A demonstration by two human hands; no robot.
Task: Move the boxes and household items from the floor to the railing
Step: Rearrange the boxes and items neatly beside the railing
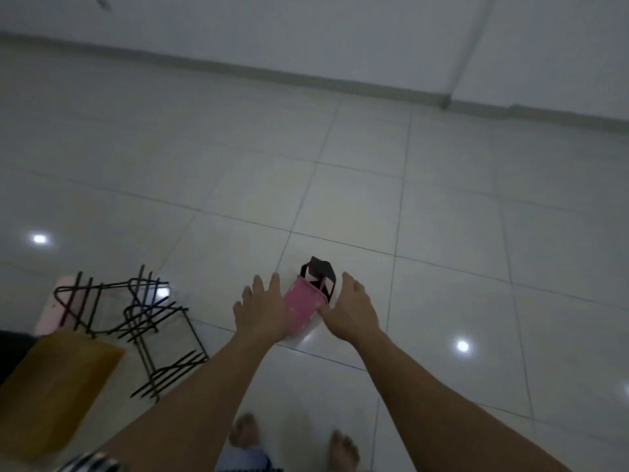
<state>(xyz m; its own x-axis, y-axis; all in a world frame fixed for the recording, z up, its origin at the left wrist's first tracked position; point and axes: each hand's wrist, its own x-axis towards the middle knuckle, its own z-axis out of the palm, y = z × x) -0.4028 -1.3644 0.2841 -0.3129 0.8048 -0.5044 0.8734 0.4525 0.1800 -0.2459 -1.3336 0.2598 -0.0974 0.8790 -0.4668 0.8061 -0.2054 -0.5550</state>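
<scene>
While the person stands barefoot on the tiled floor [442,199], both arms reach forward and down to a pink box [304,301], which sits on the floor between the two hands. A black handle [321,267] rises from the far end of the box.

Left hand [263,311]: placed at the left side of the pink box and overlapping its near corner. Its fingers [274,282] are straight and spread, curled round nothing.

Right hand [354,311]: placed at the right side of the pink box. The thumb points inward and seems to touch the near right corner of the pink face, though motion blur leaves that contact uncertain. Its fingers [350,282] are extended and relaxed, gripping nothing.

Other items on the floor, all to the left and well apart from the pink box:
- a black wire rack [136,325], tilted, its bars blurred
- a pale pink item [51,315] behind the rack, partly hidden by the bars
- a yellow-brown cardboard box [58,386] just beside the rack, nearer the person, at the lower left edge

Two bare feet [243,432] show at the bottom edge, between the forearms. A pale wall [306,28] with a grey skirting closes the far side of the floor, and several bright light spots reflect off the glossy tiles
</scene>
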